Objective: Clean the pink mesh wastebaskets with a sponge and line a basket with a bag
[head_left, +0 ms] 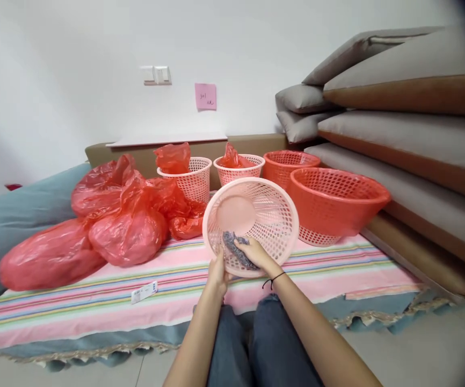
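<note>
I hold a pale pink mesh basket (256, 215) tilted so its open mouth faces me, above the striped bed cover. My left hand (218, 273) grips its lower rim from below, fingers closed around the edge. My right hand (255, 252) is inside the basket, pressing a grey cloth (234, 245) against the lower inner wall, fingers closed on the cloth. A thin black band circles my right wrist.
Red plastic bags (114, 215) are piled at the left. Two pale pink baskets (194, 177) holding red bags and two red baskets (337, 201) stand behind. A small white card (144, 292) lies on the striped cover (168, 279). Stacked cushions (409, 107) rise at the right.
</note>
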`<action>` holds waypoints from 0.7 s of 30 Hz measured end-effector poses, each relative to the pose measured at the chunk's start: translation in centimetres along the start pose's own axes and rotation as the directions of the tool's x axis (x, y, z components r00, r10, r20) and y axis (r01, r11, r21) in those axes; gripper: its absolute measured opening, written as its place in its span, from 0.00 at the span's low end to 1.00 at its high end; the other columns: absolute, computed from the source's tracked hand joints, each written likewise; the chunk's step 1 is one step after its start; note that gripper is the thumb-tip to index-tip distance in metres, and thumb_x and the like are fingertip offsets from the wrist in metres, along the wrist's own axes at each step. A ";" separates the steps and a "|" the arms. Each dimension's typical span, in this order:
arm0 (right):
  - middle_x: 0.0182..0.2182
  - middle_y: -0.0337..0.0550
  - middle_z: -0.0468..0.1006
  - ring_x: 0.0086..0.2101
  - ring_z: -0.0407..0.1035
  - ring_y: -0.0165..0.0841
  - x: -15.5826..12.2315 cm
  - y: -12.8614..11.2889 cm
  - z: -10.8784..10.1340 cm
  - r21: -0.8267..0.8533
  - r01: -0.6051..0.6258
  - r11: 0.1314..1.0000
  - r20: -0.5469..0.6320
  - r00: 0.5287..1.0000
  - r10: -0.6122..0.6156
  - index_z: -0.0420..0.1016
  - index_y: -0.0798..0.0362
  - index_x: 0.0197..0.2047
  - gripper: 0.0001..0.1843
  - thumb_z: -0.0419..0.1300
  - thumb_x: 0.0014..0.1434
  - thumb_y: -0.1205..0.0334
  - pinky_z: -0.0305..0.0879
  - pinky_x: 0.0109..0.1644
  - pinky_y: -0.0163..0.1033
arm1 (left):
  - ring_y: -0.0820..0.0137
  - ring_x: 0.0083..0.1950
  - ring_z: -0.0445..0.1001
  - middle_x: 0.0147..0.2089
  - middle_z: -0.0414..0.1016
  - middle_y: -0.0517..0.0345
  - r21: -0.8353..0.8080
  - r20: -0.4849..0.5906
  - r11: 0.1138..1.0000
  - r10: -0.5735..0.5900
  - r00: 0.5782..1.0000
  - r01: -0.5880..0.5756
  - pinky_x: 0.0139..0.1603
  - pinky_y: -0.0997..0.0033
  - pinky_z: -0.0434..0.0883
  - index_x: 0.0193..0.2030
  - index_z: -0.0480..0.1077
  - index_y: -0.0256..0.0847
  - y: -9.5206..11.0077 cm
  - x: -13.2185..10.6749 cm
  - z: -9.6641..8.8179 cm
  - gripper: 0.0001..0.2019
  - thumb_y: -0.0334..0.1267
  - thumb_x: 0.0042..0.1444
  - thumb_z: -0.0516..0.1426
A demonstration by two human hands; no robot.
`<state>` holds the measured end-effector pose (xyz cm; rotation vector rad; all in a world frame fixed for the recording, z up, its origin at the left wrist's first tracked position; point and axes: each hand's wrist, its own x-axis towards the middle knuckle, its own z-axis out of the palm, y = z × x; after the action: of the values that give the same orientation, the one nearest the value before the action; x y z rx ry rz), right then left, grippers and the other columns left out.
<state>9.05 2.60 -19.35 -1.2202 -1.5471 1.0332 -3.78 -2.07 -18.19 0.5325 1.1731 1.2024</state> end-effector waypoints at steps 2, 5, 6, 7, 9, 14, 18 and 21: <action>0.36 0.51 0.82 0.40 0.74 0.45 1.2 0.7 0.0 0.007 -0.029 1.000 -0.114 0.993 0.030 0.78 0.58 0.39 0.30 0.53 0.56 0.38 0.69 0.46 0.46 | 0.59 0.36 0.82 0.39 0.81 0.41 0.073 -0.012 0.996 0.045 0.999 -0.044 0.36 0.59 0.78 0.57 0.69 0.33 -0.1 0.3 -1.0 0.23 0.46 0.60 0.58; 0.42 0.54 0.81 0.48 0.72 0.48 3.5 1.4 -0.8 0.003 -0.043 0.999 -0.271 0.962 0.042 0.77 0.56 0.47 0.30 0.50 0.58 0.39 0.65 0.55 0.49 | 0.49 0.46 0.80 0.42 0.81 0.37 0.216 -0.026 0.959 0.192 0.981 -0.183 0.48 0.50 0.75 0.48 0.74 0.31 1.7 0.6 -2.3 0.23 0.40 0.47 0.68; 0.45 0.53 0.80 0.52 0.70 0.48 4.3 1.6 -1.0 -0.007 -0.038 0.999 -0.303 0.953 0.034 0.76 0.54 0.48 0.28 0.51 0.58 0.41 0.62 0.59 0.50 | 0.47 0.53 0.77 0.47 0.80 0.36 0.259 -0.028 0.934 0.264 0.964 -0.248 0.55 0.48 0.72 0.48 0.75 0.31 2.7 0.7 -2.5 0.24 0.38 0.44 0.69; 0.47 0.52 0.80 0.55 0.67 0.47 4.9 1.8 -1.1 -0.022 -0.032 0.999 -0.325 0.946 0.024 0.76 0.53 0.49 0.26 0.52 0.58 0.44 0.58 0.63 0.51 | 0.47 0.60 0.72 0.53 0.77 0.37 0.290 -0.028 0.903 0.339 0.940 -0.317 0.62 0.48 0.66 0.49 0.74 0.32 3.8 0.8 -2.6 0.26 0.36 0.41 0.70; 0.50 0.50 0.79 0.60 0.63 0.44 5.8 2.1 -0.9 -0.059 -0.027 0.998 -0.348 0.937 0.005 0.77 0.51 0.49 0.22 0.52 0.58 0.50 0.49 0.68 0.51 | 0.53 0.71 0.58 0.65 0.68 0.46 0.355 0.017 0.804 0.504 0.864 -0.476 0.71 0.52 0.53 0.56 0.71 0.40 6.1 1.0 -2.1 0.34 0.34 0.38 0.71; 0.53 0.48 0.78 0.57 0.67 0.40 6.3 2.4 1.3 -0.123 -0.072 0.990 -0.317 0.948 0.029 0.76 0.53 0.51 0.21 0.52 0.59 0.54 0.56 0.65 0.46 | 0.60 0.66 0.67 0.63 0.71 0.53 0.523 0.659 0.034 0.618 0.429 -0.852 0.68 0.58 0.59 0.59 0.69 0.44 9.8 2.1 0.9 0.27 0.32 0.50 0.61; 0.46 0.53 0.82 0.49 0.74 0.42 6.3 2.5 1.0 -0.162 -0.127 0.979 -0.302 0.950 0.073 0.79 0.55 0.46 0.23 0.51 0.63 0.49 0.67 0.54 0.43 | 0.61 0.52 0.78 0.57 0.77 0.53 0.666 0.635 -0.079 0.583 0.507 -0.742 0.54 0.63 0.71 0.62 0.66 0.45 9.0 2.4 2.1 0.26 0.28 0.56 0.51; 0.45 0.53 0.82 0.48 0.75 0.42 6.4 3.0 -0.4 -0.209 -0.153 0.966 -0.316 0.945 0.082 0.78 0.55 0.48 0.23 0.51 0.64 0.49 0.67 0.53 0.42 | 0.57 0.46 0.80 0.52 0.79 0.51 0.791 0.473 -0.022 0.657 0.587 -0.612 0.47 0.60 0.72 0.64 0.62 0.44 7.9 2.1 1.6 0.27 0.31 0.57 0.50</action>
<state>9.34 9.43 -21.16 -1.5715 -1.3900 0.7081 -5.95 2.90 -11.82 2.2213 1.6794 1.1385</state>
